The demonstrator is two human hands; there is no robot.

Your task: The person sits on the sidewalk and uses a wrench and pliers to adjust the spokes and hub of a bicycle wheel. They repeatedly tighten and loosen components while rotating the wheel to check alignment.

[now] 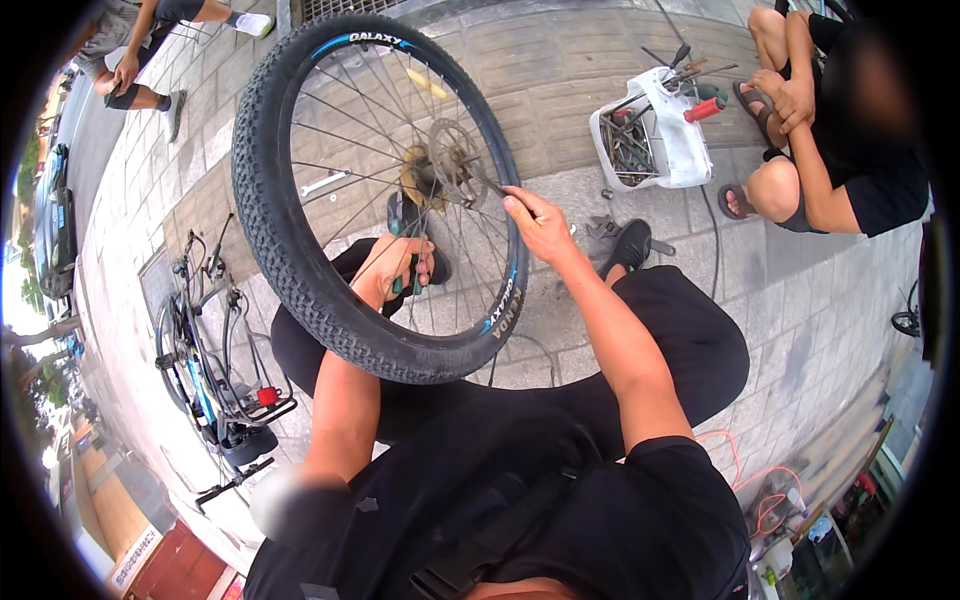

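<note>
The person is sitting on the grey paving (640, 330) and holding a bicycle wheel (375, 195) upright in front of the knees, its knobby black tyre (290, 270) resting against the left forearm. The tyre is carrying a blue stripe and pale lettering along its upper rim and again on its lower right side.

The left hand (390, 265) is reaching through the spokes from behind, its fingers curled around a green-handled tool (408, 278) just below the hub (445, 170). The right hand (535, 225) is coming in from the right side of the wheel, fingers pressed together and pinching a thin metal tool or spoke (485, 185) that is pointing toward the hub.

A white plastic tub (680, 140) cut open at the side is lying well beyond the wheel, holding tools, one with a red grip. Another person (850, 150) in black is squatting just beside it. A bicycle frame (215, 350) is lying on the ground to the left, a red reflector showing on it. A spanner (322, 183) is lying on the paving, seen through the spokes.
</note>
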